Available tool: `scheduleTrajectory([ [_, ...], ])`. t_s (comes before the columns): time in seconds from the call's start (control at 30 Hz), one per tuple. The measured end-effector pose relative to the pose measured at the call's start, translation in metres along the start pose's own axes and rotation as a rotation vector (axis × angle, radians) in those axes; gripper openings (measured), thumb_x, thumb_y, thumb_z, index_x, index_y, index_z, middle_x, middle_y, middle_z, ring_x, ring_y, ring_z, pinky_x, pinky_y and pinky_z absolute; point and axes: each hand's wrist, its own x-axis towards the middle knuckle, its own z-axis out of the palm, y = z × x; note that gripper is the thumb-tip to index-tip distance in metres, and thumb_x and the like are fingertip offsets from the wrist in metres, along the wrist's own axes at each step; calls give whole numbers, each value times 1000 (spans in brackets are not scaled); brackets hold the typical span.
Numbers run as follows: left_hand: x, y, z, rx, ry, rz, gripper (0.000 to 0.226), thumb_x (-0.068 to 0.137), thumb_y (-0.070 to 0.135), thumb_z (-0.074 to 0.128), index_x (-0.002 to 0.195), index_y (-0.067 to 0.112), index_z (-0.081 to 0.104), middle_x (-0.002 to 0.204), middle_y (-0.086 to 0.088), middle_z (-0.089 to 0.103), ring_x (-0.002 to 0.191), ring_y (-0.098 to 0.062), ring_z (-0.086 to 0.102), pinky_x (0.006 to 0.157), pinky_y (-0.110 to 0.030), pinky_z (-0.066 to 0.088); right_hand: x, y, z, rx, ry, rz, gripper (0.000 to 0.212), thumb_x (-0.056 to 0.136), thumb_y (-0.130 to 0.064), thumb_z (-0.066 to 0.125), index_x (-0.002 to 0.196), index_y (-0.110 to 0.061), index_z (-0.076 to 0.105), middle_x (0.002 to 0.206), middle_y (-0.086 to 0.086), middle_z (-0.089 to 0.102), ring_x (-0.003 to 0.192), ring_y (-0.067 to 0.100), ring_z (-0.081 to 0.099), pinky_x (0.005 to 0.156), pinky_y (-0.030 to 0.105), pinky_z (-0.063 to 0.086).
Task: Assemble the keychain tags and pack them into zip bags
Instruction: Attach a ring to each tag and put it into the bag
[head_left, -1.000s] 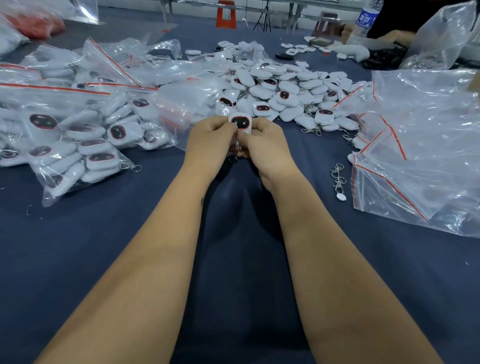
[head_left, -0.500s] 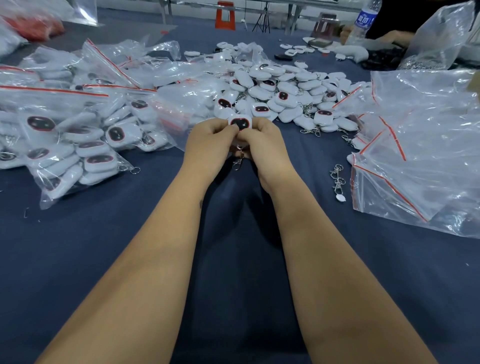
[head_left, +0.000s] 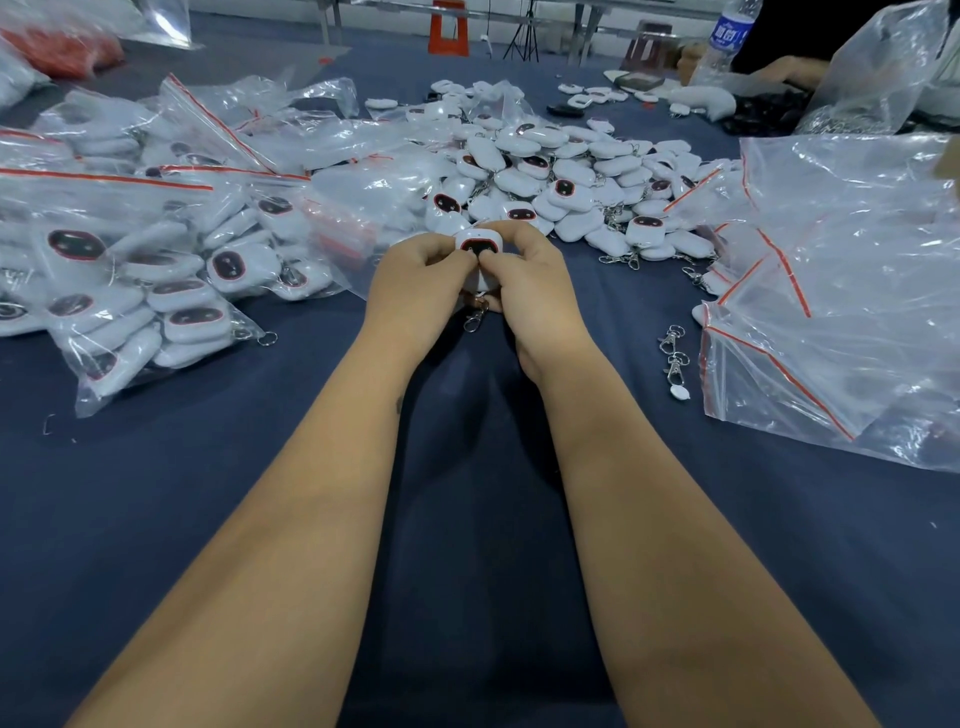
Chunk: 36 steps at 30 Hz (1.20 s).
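Note:
A white keychain tag with a black, red-rimmed face sits between both hands above the dark blue table. My left hand pinches its left side and my right hand pinches its right side, thumbs on the front. A metal clasp dangles below the tag. A heap of loose tags lies just behind the hands. Filled zip bags with red seal strips lie at the left.
A stack of empty zip bags lies at the right, with loose metal clasps beside it. At the far right another person's hand, a water bottle and a large clear bag stand.
Both hands have stayed together on the tag, shifting slightly toward me; the clasp now hangs lower below the fingers.

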Motion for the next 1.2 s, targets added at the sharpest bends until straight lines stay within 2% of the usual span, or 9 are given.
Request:
scheduleTrajectory([
  [0.17,0,1,0,-32,3,14,15,89,19,59,83,26,71,80,0,71,71,-8,58,70,-25,46,-1,0,0,-14,-10,-4,26,92,3,45,98,-17,61,96,22,64,86,28,61,90,53,52],
  [0.27,0,1,0,-58,-5,15,12,87,20,59,86,23,71,74,7,65,66,-6,55,63,-20,43,-2,-1,0,-12,-12,-3,30,92,4,44,91,-21,61,91,20,63,84,28,59,92,56,50],
  [0.47,0,1,0,-91,3,11,12,87,18,60,85,24,70,77,7,67,68,-3,58,58,-9,44,-2,-2,-1,2,-15,4,31,91,4,46,89,-22,62,87,20,64,83,28,61,93,56,50],
  [0.57,0,1,0,-97,2,8,11,90,21,60,85,23,69,76,7,67,60,3,56,55,-8,43,-2,-2,0,14,-9,6,27,91,2,47,94,-19,63,91,32,63,84,29,61,91,57,50],
  [0.63,0,0,-1,-73,1,21,12,92,22,59,85,27,68,77,7,67,56,5,54,53,-9,41,-2,-2,0,17,-9,8,25,92,1,48,98,-17,64,99,36,63,84,29,62,90,55,52],
  [0.8,1,-2,-1,19,7,52,12,95,22,58,96,22,70,91,-2,71,60,-3,52,53,-13,40,1,-1,-1,47,-5,25,27,91,2,47,98,-17,64,89,17,67,78,20,65,86,48,55],
  [0.97,1,-3,0,55,52,78,11,94,22,59,93,26,70,87,2,72,62,-4,54,59,-21,42,2,0,0,37,13,27,25,91,0,48,99,-16,65,102,18,71,77,14,66,65,24,55],
  [1.1,1,-4,1,73,57,86,12,93,23,59,92,23,71,90,-3,73,67,-11,57,62,-25,45,2,-1,-1,30,10,29,25,89,0,48,88,-20,65,98,16,70,79,15,65,73,30,54],
  [1.2,2,-4,3,51,55,80,14,93,22,58,92,19,72,81,1,70,56,-3,51,55,-18,40,3,0,-1,35,2,23,24,89,0,49,88,-18,65,91,10,70,77,14,65,76,33,56],
])
